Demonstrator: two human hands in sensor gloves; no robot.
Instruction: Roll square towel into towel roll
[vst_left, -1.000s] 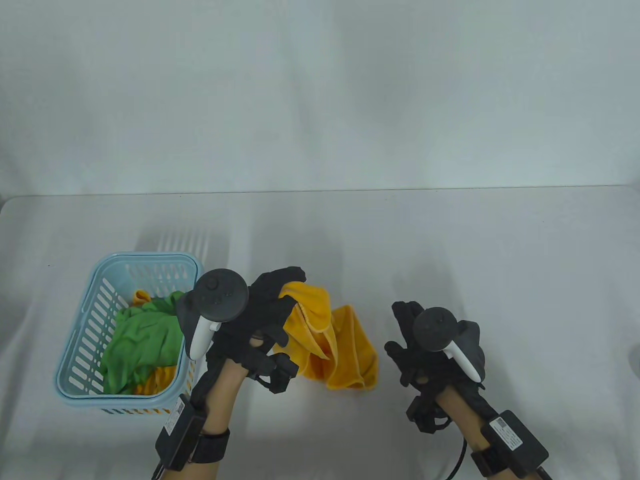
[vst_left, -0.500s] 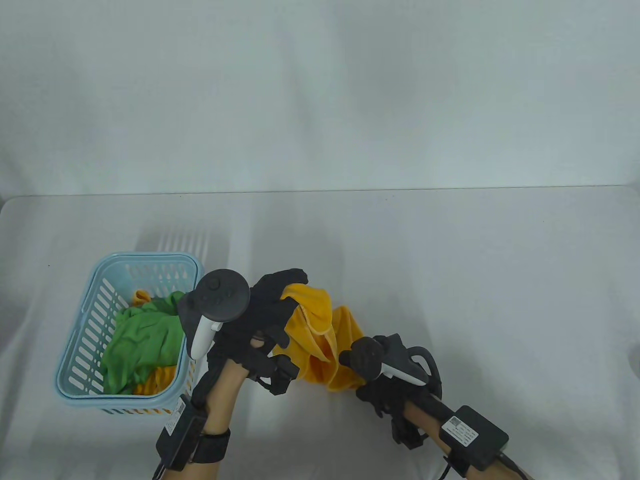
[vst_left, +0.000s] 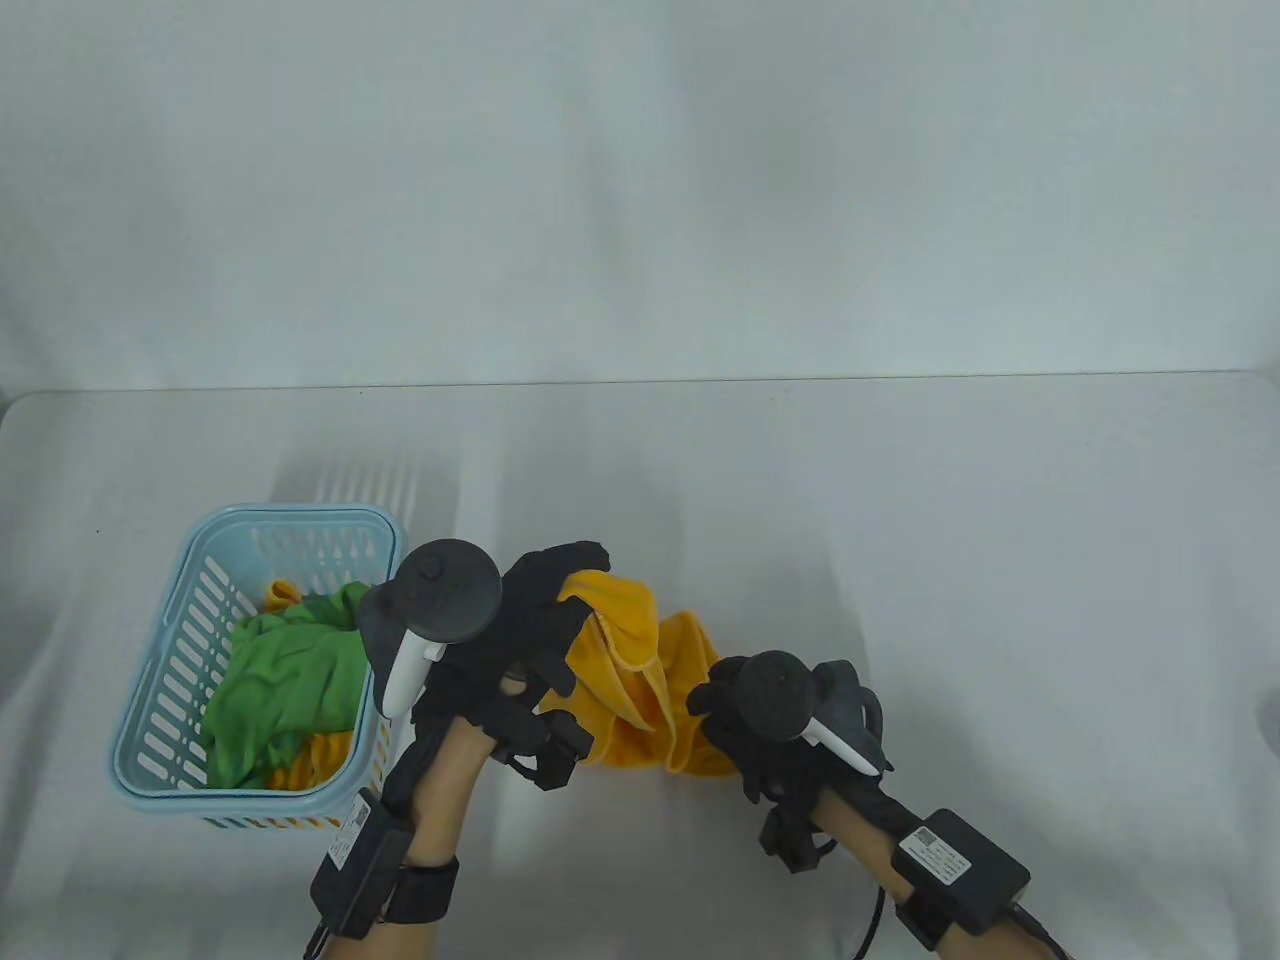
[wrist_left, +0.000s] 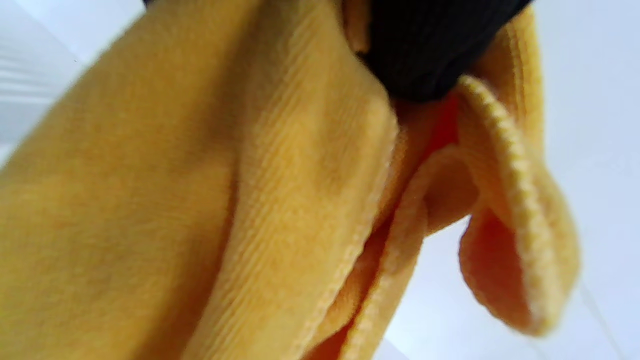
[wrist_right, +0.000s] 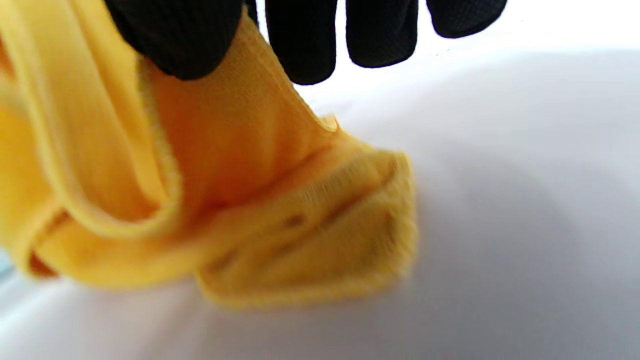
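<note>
A crumpled yellow towel (vst_left: 640, 690) hangs from my left hand (vst_left: 565, 585), which grips its upper fold above the table; its lower end droops onto the tabletop. My right hand (vst_left: 712, 697) has come in against the towel's lower right part. In the right wrist view its thumb and a fingertip (wrist_right: 300, 50) pinch a hemmed edge of the towel (wrist_right: 280, 225), whose bottom fold rests on the table. The left wrist view is filled by the towel (wrist_left: 200, 200), with a black gloved fingertip (wrist_left: 425, 50) pressed into it at the top.
A light blue slotted basket (vst_left: 160, 650) stands left of my left hand, holding a green towel (vst_left: 290, 680) and other yellow cloth (vst_left: 310, 760). The white table (vst_left: 1000, 550) stretches back and to the right, ending at a white wall.
My right hand swung left from open table space to the towel's lower part and took hold of its edge. The left hand stayed put, still holding the towel up.
</note>
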